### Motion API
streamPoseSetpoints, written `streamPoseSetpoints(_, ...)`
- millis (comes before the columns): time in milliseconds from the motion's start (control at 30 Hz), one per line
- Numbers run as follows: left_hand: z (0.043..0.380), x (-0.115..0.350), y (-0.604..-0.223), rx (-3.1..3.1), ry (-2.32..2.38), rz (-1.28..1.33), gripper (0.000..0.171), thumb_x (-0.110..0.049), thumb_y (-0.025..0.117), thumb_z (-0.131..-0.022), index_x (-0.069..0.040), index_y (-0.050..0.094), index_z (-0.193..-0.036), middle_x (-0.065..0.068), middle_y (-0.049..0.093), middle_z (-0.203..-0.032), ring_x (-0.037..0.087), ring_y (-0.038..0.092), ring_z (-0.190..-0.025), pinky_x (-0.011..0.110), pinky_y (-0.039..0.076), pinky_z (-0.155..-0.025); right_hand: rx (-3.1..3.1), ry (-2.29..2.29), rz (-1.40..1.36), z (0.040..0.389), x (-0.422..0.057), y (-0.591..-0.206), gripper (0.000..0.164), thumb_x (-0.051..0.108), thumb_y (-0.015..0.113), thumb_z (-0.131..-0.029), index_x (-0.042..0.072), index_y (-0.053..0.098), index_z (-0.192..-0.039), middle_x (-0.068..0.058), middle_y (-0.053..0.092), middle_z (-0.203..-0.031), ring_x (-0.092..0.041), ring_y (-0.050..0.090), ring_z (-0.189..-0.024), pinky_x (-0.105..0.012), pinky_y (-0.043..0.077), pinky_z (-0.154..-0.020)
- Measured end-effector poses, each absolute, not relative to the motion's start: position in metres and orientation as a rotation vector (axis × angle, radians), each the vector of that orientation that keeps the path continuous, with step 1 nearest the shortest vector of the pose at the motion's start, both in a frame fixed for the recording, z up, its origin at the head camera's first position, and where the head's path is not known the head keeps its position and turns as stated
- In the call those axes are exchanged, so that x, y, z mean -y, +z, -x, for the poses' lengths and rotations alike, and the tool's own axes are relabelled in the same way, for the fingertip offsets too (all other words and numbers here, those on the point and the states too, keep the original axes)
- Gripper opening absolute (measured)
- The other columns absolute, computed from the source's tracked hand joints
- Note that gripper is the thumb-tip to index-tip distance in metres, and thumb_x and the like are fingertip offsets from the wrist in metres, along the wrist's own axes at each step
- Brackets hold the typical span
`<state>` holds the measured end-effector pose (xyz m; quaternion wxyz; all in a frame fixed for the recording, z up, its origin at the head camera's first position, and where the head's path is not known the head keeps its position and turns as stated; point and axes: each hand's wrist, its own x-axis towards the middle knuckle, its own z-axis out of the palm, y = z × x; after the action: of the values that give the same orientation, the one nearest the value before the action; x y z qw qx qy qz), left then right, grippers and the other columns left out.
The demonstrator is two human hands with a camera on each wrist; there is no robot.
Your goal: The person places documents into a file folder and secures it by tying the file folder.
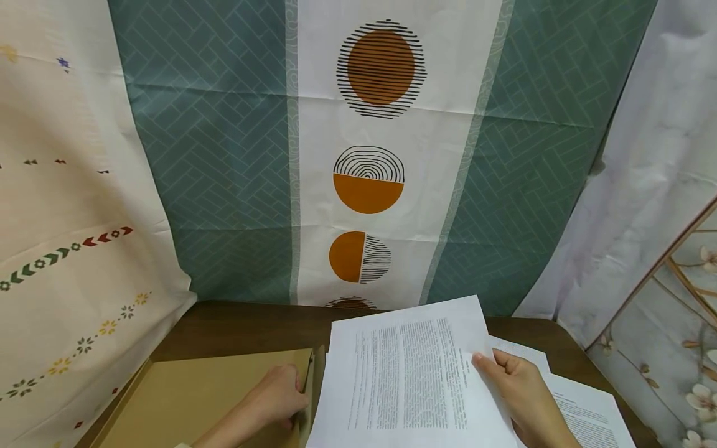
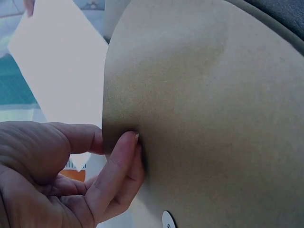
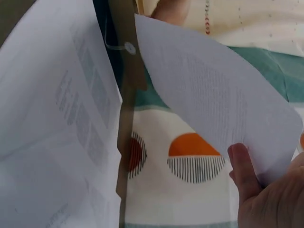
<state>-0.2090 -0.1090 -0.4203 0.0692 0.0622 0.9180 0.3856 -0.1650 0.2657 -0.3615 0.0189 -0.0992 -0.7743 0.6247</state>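
A brown kraft document envelope (image 1: pixel 190 386) lies at the front left of the table, its right edge lifted. My left hand (image 1: pixel 274 398) pinches that edge between thumb and fingers, seen close up in the left wrist view, where a white button (image 2: pixel 168 220) shows on the kraft surface. To the right of the envelope, my right hand (image 1: pixel 521 392) grips a printed sheet of paper (image 1: pixel 409 373) by its right edge, thumb on the printed face. The paper (image 3: pixel 204 85) bows in the right wrist view, near the envelope's string and button (image 3: pixel 129 48).
More printed sheets (image 1: pixel 588 410) lie spread on the dark wooden table (image 1: pixel 252 317), partly behind my right hand. A patterned curtain (image 1: pixel 224 155) hangs behind the table, with white cloth (image 1: pixel 644 155) at the right and cream cloth (image 1: pixel 73 205) at the left.
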Motion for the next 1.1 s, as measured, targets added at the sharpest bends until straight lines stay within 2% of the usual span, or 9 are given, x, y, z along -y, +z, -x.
streamPoseSetpoints(267, 0.209, 0.109, -0.420, -2.752, 1.140, -0.174, 0.020, 0.000, 0.071, -0.080, -0.002, 0.051, -0.078, 0.012, 0.055, -0.071, 0.022, 0.065, -0.044, 0.031, 0.053, -0.059, 2.549, 1.705, 0.230, 0.153, -0.255, -0.366, 0.039, 0.026, 0.066, -0.101, -0.005, 0.067, -0.124, -0.007, 0.073, -0.084, -0.021, 0.067, -0.062, -0.034, 0.055, -0.053)
streamPoseSetpoints(400, 0.210, 0.108, -0.420, -2.749, 1.124, -0.152, 0.020, 0.001, 0.070, -0.082, -0.002, 0.051, -0.078, 0.013, 0.054, -0.073, 0.022, 0.066, -0.046, 0.032, 0.056, -0.062, 2.601, 1.617, 0.206, 0.150, -0.251, -0.366, 0.043, 0.028, 0.069, -0.099, -0.006, 0.068, -0.125, -0.005, 0.073, -0.085, -0.017, 0.065, -0.062, -0.031, 0.053, -0.054)
streamPoseSetpoints(500, 0.210, 0.107, -0.420, -2.751, 1.104, -0.133, 0.019, 0.002, 0.069, -0.082, -0.002, 0.051, -0.079, 0.013, 0.054, -0.075, 0.021, 0.066, -0.047, 0.032, 0.056, -0.062, 2.656, 1.559, 0.170, 0.150, -0.249, -0.367, 0.033, 0.028, 0.069, -0.099, -0.003, 0.073, -0.108, -0.001, 0.070, -0.080, -0.014, 0.061, -0.062, -0.029, 0.049, -0.054)
streamPoseSetpoints(633, 0.210, 0.106, -0.420, -2.758, 1.096, -0.138, 0.019, 0.002, 0.069, -0.082, -0.003, 0.051, -0.079, 0.013, 0.054, -0.074, 0.020, 0.065, -0.046, 0.029, 0.054, -0.058, 2.739, 1.492, 0.071, 0.150, -0.250, -0.365, 0.025, 0.030, 0.068, -0.099, 0.006, 0.070, -0.090, 0.000, 0.066, -0.073, -0.012, 0.058, -0.060, -0.027, 0.046, -0.053)
streamPoseSetpoints(867, 0.210, 0.106, -0.424, -2.800, 1.088, -0.181, 0.018, 0.002, 0.067, -0.079, -0.003, 0.051, -0.076, 0.012, 0.054, -0.069, 0.016, 0.061, -0.041, 0.025, 0.046, -0.049, 2.787, 1.633, -0.160, 0.157, -0.248, -0.365, 0.027, 0.028, 0.065, -0.101, 0.004, 0.069, -0.089, 0.000, 0.068, -0.081, -0.009, 0.059, -0.065, -0.025, 0.046, -0.054)
streamPoseSetpoints(1000, 0.211, 0.105, -0.427, -2.797, 1.092, -0.182, 0.017, 0.002, 0.067, -0.080, -0.003, 0.051, -0.076, 0.012, 0.053, -0.069, 0.017, 0.061, -0.042, 0.025, 0.046, -0.048, 2.739, 1.923, -0.223, 0.164, -0.244, -0.370, 0.026, 0.023, 0.063, -0.102, -0.002, 0.071, -0.099, -0.005, 0.074, -0.087, -0.014, 0.067, -0.065, -0.025, 0.050, -0.054)
streamPoseSetpoints(1100, 0.211, 0.104, -0.426, -2.794, 1.092, -0.172, 0.017, 0.002, 0.068, -0.080, -0.003, 0.051, -0.077, 0.012, 0.053, -0.071, 0.017, 0.061, -0.042, 0.026, 0.047, -0.048, 2.698, 2.079, -0.229, 0.170, -0.238, -0.375, 0.027, 0.019, 0.062, -0.103, -0.006, 0.070, -0.107, -0.009, 0.076, -0.095, -0.017, 0.071, -0.072, -0.028, 0.055, -0.059)
